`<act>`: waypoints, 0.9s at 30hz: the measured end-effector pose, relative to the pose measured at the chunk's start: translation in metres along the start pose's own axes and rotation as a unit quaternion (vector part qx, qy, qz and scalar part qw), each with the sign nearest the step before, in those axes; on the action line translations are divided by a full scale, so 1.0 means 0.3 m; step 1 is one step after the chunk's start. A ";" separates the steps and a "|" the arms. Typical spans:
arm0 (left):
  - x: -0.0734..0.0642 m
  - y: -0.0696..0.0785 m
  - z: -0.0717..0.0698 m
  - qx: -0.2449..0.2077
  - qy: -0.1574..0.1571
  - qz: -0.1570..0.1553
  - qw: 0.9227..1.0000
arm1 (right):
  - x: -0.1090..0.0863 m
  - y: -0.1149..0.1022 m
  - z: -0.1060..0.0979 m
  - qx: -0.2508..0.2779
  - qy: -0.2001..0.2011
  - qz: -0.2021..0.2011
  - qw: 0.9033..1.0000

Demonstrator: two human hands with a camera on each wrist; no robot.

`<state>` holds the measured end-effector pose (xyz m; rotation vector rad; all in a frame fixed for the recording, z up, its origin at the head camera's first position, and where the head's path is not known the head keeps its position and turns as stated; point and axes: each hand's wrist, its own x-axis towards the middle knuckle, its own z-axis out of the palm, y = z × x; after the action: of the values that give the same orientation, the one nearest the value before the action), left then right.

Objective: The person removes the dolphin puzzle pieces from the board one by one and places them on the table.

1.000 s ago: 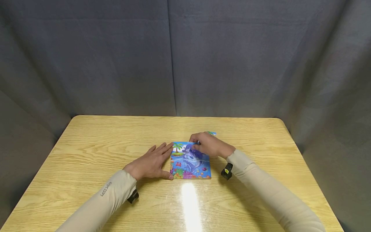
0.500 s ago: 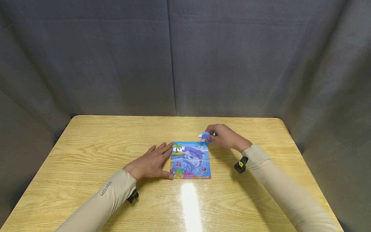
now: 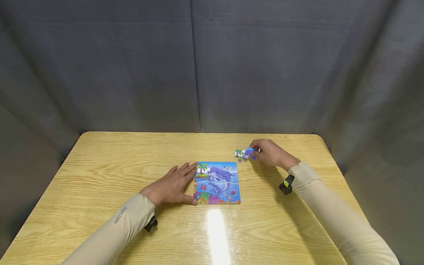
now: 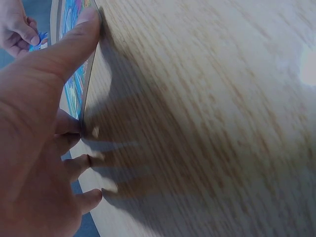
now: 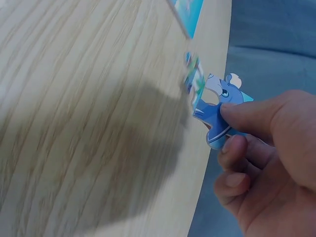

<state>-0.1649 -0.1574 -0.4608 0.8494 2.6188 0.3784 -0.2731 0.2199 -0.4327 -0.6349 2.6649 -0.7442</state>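
A square dolphin puzzle board [image 3: 216, 184] lies flat on the table. My left hand [image 3: 173, 185] is spread beside it, with the thumb [image 4: 81, 39] on its near left corner and fingertips along its left edge. To the far right of the board, my right hand [image 3: 271, 152] pinches a puzzle piece [image 5: 224, 106] printed with a blue-purple dolphin head, between thumb and fingers. Close by the held piece, a palm-tree puzzle piece [image 3: 238, 153] lies on the table. In the right wrist view the held piece partly overlaps it.
The wooden table [image 3: 139, 147] has rounded back corners. A grey curtain [image 3: 132, 73] hangs behind it and along both sides. Light glares off the tabletop [image 3: 216, 232] in front of the board.
My right hand has carried the dolphin-head puzzle piece from above the board to the right, beside the palm-tree piece. My left hand has stayed at the board's left edge.
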 end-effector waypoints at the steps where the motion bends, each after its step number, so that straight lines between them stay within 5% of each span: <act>1: 0.000 0.001 0.000 0.001 -0.001 -0.001 1.000 | -0.001 0.007 -0.002 -0.001 0.002 0.003 1.000; 18: -0.010 -0.001 0.005 0.006 0.005 0.006 1.000 | -0.007 0.087 0.016 -0.008 0.001 0.032 0.999; 27: -0.014 0.001 0.004 0.005 0.004 0.005 1.000 | 0.004 0.086 0.030 -0.055 0.021 0.019 0.998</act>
<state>-0.1611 -0.1595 -0.4607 0.8669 2.6263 0.3719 -0.2790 0.2353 -0.4544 -0.6013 2.7638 -0.6108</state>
